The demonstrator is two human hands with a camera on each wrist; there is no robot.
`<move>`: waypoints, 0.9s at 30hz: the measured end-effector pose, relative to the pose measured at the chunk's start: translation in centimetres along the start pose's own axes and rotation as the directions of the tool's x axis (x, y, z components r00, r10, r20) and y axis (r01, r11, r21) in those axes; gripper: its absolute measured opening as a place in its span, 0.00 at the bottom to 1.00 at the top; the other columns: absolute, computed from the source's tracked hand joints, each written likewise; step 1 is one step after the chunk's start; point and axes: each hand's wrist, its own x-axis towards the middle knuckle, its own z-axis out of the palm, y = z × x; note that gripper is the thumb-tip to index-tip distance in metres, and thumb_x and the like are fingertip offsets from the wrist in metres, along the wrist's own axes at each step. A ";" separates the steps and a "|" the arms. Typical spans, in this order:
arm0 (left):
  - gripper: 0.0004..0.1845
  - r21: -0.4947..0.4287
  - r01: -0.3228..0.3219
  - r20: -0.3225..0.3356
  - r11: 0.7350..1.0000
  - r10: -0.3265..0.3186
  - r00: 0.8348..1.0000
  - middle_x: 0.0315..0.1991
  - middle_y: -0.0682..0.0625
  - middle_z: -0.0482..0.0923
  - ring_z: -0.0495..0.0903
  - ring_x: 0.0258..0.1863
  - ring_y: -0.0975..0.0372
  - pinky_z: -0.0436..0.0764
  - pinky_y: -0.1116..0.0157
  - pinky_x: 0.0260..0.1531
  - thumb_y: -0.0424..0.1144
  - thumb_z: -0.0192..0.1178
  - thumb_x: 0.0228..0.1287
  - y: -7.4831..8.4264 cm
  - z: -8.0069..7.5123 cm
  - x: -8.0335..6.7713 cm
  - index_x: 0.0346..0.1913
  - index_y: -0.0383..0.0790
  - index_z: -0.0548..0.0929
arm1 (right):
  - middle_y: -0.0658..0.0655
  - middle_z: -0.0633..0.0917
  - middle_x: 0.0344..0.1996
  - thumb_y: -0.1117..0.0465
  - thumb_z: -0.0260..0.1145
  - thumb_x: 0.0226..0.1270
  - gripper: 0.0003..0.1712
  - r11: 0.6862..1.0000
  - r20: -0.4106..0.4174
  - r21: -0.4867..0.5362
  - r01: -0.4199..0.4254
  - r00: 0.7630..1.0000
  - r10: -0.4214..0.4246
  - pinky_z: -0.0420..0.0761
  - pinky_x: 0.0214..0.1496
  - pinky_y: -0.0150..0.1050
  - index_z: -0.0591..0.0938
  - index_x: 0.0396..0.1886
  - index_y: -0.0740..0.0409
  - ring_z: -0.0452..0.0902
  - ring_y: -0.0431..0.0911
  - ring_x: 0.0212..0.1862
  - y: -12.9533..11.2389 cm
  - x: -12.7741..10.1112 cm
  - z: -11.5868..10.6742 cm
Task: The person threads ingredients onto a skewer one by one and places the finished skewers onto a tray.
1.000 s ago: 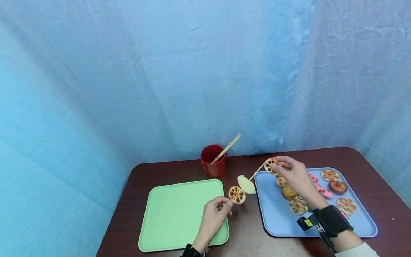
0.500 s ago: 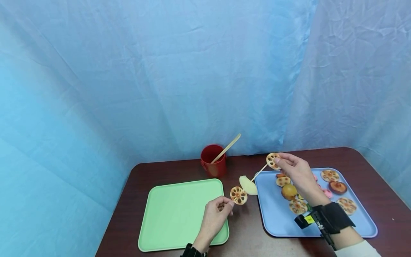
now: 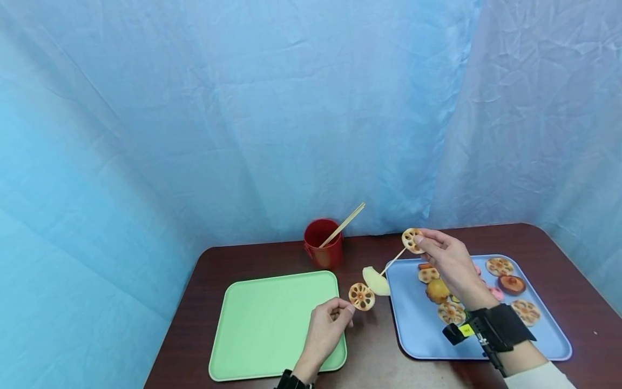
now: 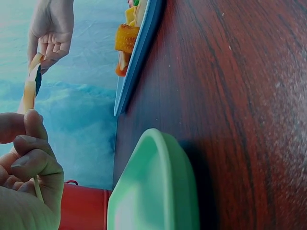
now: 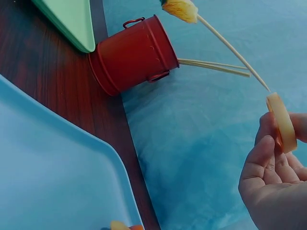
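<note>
My left hand [image 3: 346, 309] pinches the near end of a thin wooden skewer [image 3: 394, 259] above the table, between the two trays. A lotus root slice [image 3: 362, 296] and a pale slice [image 3: 375, 281] are threaded on it. At the skewer's far tip my right hand [image 3: 420, 241] pinches another lotus root slice [image 3: 411, 240] between thumb and fingers. The right wrist view shows that slice [image 5: 282, 122] edge-on, touching the skewer's point [image 5: 230, 48]. In the left wrist view my left hand's fingers [image 4: 26, 158] curl round the stick, with my right hand [image 4: 50, 28] beyond.
A blue tray [image 3: 413, 329] on the right holds several food pieces: lotus slices, pink rounds, a yellow chunk. A green tray [image 3: 272, 319] lies bare on the left. A red cup [image 3: 322, 249] with spare sticks [image 3: 346, 222] stands at the table's back, against blue cloth.
My right hand has lifted the lotus slice slightly up and toward the skewer's tip. The left hand and skewer have barely shifted.
</note>
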 end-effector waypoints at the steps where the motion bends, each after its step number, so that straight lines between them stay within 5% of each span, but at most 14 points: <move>1: 0.07 -0.001 -0.003 0.000 1.000 0.003 1.000 0.21 0.50 0.82 0.71 0.15 0.70 0.64 0.74 0.18 0.37 0.65 0.70 0.0 0.0 0.0 0.35 0.39 0.88 | 0.42 0.85 0.48 0.43 0.64 0.76 0.41 1.000 -0.002 -0.001 0.001 1.000 -0.001 0.79 0.43 0.31 0.66 0.76 0.65 0.75 0.43 0.43 0.0 0.0 0.0; 15: 0.07 0.022 -0.023 0.006 0.999 0.023 1.000 0.19 0.57 0.80 0.72 0.16 0.70 0.65 0.74 0.19 0.39 0.65 0.70 -0.1 -0.1 0.0 0.33 0.42 0.88 | 0.44 0.87 0.52 0.44 0.63 0.77 0.32 0.981 0.037 -0.155 0.114 0.993 -0.110 0.84 0.49 0.36 0.74 0.71 0.59 0.80 0.40 0.53 0.0 -0.7 0.6; 27: 0.10 0.039 -0.058 0.000 0.998 0.058 0.998 0.19 0.57 0.80 0.71 0.16 0.71 0.66 0.75 0.19 0.38 0.65 0.70 -0.3 0.0 -0.1 0.34 0.34 0.87 | 0.50 0.86 0.53 0.39 0.64 0.74 0.41 0.985 -0.028 -0.171 -0.010 1.000 0.005 0.82 0.49 0.34 0.71 0.73 0.62 0.80 0.38 0.49 0.3 -0.6 1.0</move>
